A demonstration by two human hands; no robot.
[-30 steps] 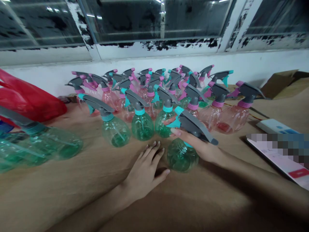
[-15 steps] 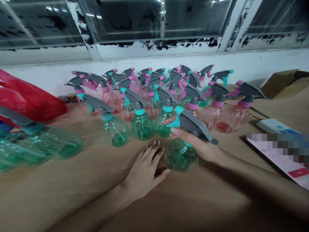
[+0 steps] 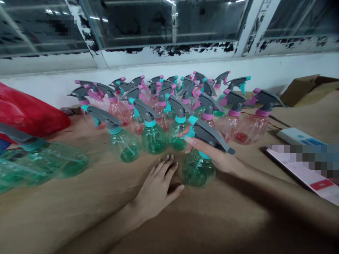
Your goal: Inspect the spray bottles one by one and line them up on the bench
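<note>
My right hand (image 3: 215,153) is wrapped round the neck of a green spray bottle (image 3: 198,173), just below its grey and turquoise trigger head. The bottle stands upright on the wooden table (image 3: 106,208). To its left, my left hand (image 3: 160,185) lies flat on the table with the fingers apart, holding nothing. Beyond the hands stand a green spray bottle (image 3: 153,138) and another green spray bottle (image 3: 127,146), both with turquoise collars and a little green colour at the base.
Several pink spray bottles (image 3: 250,128) are crowded behind, near the wall. More green bottles (image 3: 66,158) stand at the left by a red plastic bag (image 3: 34,113). At the right are a phone-like screen (image 3: 296,169), a white box-shaped device (image 3: 299,135) and an opened cardboard box (image 3: 304,91).
The view has shifted slightly, so most things sit a little further left. My right hand keeps its hold on the green spray bottle, and my left hand still rests on the table.
</note>
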